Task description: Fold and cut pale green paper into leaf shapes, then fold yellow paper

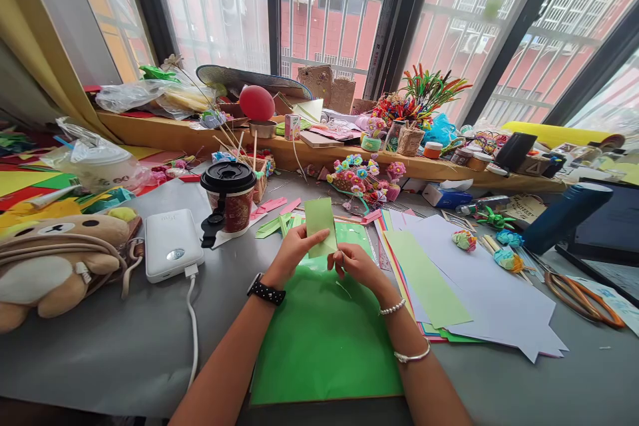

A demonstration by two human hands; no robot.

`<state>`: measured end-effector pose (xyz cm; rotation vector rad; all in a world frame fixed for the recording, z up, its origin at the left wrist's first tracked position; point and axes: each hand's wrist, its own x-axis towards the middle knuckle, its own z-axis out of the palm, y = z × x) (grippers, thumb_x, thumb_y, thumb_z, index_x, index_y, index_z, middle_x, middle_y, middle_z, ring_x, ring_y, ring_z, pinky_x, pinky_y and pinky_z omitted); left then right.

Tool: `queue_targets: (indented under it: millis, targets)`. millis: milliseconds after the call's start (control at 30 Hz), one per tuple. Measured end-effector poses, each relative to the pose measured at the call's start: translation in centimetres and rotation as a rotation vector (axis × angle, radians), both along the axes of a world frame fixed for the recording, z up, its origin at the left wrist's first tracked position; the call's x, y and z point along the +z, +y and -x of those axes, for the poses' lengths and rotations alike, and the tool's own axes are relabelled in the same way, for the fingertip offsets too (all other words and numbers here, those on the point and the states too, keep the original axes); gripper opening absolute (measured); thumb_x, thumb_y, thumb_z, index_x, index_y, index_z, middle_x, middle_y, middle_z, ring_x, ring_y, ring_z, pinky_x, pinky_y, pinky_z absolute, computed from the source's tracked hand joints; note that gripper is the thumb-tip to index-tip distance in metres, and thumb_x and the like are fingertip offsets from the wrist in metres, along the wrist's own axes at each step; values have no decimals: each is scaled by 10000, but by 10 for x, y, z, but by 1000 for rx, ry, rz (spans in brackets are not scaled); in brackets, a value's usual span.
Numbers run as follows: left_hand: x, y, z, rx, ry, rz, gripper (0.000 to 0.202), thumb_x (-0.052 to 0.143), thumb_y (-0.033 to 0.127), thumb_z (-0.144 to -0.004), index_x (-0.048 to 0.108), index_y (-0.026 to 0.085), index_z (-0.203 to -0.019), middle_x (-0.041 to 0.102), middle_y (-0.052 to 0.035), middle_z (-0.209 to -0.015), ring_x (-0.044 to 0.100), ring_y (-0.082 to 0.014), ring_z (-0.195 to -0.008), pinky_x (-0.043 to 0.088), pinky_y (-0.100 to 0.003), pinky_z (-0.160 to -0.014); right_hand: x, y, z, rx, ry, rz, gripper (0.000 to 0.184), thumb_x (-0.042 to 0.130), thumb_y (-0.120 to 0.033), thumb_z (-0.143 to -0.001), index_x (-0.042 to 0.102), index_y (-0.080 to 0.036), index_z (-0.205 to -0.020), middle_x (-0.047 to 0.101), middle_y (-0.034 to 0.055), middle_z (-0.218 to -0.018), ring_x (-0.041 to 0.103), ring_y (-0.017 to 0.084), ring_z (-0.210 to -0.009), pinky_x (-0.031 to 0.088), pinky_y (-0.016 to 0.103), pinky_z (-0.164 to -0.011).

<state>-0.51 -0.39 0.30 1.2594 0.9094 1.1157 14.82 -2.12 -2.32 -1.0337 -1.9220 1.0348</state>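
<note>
My left hand (298, 254) grips a small light green paper piece (320, 221), thumb across its front, holding it upright above a large green sheet (324, 346). Close to the paper's lower right corner is my right hand (353, 265), its fingers curled in a pinch. Something thin may be between those fingers, but it is too small to make out. A thin pale paper sliver (343, 289) lies on the green sheet below. Beyond my left hand are folded green paper strips (273, 226) and pink strips (269, 205).
White paper sheets (479, 279) with a light green strip (429, 279) spread to the right, near orange-handled scissors (584, 299). On the left stand a lidded cup (229, 196), a white power bank (172, 245) with its cable, and a plush bear (64, 259). Crafts crowd the wooden ledge (319, 158).
</note>
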Motion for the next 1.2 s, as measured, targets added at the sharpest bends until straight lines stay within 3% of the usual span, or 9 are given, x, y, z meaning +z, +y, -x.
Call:
queue_targets:
  millis: [300,600,1200]
  targets:
    - [-1,2,1,-3,26,3,266,669,356,-576,609,122,-684,603,-16,-629,494,-103,-534,353,-206,-482,-2,2,-1,16,6,11,580,326,-667,-715,550,-141,-618,480,-22,-488,437,78,-400,358,216,-486]
    - [-2,3,2,-5,-19,7,246,677,336,-581,619,130,-700,611,-4,-643,501,-97,-535,363,-209,-504,-5,4,0,-29,14,3,424,391,-486,-804,530,-150,-587,460,-33,-472,417,72,-398,347,210,-486]
    - [2,-1,0,9,-29,26,277,670,352,-582,599,127,-727,602,-6,-594,504,-106,-501,362,-213,-477,-1,2,3,-45,28,-43,440,381,-494,-808,512,-152,-563,442,-42,-459,407,68,-403,356,214,-521]
